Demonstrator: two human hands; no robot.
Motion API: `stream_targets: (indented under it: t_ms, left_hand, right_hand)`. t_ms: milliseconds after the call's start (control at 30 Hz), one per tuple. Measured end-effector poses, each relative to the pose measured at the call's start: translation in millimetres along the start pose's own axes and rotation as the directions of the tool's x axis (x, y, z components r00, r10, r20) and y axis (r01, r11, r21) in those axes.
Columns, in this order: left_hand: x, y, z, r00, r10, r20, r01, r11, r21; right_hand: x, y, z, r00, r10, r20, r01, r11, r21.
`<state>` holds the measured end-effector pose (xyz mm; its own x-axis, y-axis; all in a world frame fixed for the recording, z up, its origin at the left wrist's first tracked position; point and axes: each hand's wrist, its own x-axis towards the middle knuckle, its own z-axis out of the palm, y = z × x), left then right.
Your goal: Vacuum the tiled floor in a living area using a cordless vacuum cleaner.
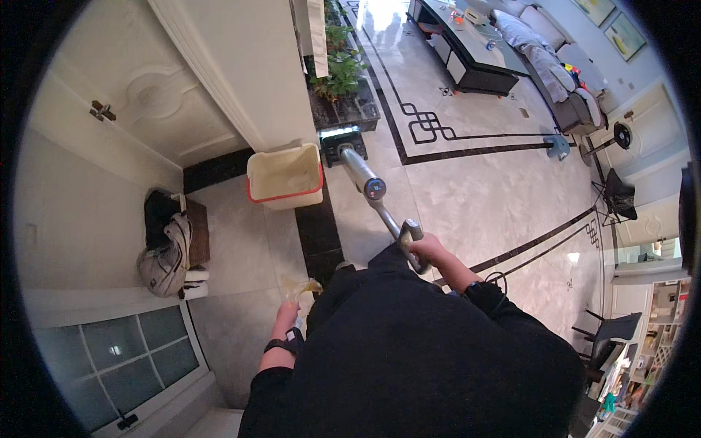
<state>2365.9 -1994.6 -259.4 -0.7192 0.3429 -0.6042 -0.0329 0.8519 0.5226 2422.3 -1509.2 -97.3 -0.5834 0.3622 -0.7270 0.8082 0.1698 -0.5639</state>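
My right hand (430, 249) is wrapped around the loop handle of a grey upright floor cleaner (361, 172). The cleaner leans away from me, its round display lit, and its head (344, 147) rests on the floor with a bright light along the front. My left hand (287, 315) hangs low at my left side and grips a translucent, yellowish item (302, 286), too blurred to name exactly. Just left of the cleaner stands a cream plastic bin (285, 178) with a red handle. A watch-like band (282, 345) circles my left wrist.
Potted plants (339, 71) grow on a dark stone ledge (345, 109) ahead. A grey backpack (170, 257) leans by the wall at left. Further off are a coffee table (465, 49), a sofa (542, 55), a fan (621, 135) and chairs (616, 328) at right.
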Motion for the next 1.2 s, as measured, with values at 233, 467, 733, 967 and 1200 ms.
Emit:
stream_targets:
  t_ms: [233, 467, 733, 967, 1200]
  left_hand:
    - [-7, -3, 16, 0.996, 0.007, 0.089, -0.012, 0.998, 0.06]
    - [12, 30, -16, 0.977, 0.168, 0.132, -0.199, 0.94, 0.276]
    - [43, 96, -38, 0.984, 0.036, 0.175, -0.026, 0.998, -0.061]
    - [48, 117, -23, 0.994, 0.074, 0.08, -0.066, 0.992, -0.104]
    - [12, 124, 35, 0.999, -0.018, 0.044, 0.015, 0.996, 0.082]
  right_hand:
    - [-8, 16, 9, 0.996, 0.062, -0.06, -0.061, 0.998, 0.025]
    - [-60, 29, -21, 0.993, 0.12, 0.01, -0.121, 0.991, 0.056]
    - [-108, 53, -43, 0.995, 0.066, -0.077, -0.086, 0.951, -0.296]
    - [-111, 42, -63, 0.997, 0.068, -0.037, -0.076, 0.931, -0.357]
    - [-46, 61, -108, 0.994, 0.019, 0.107, 0.01, 0.965, -0.263]
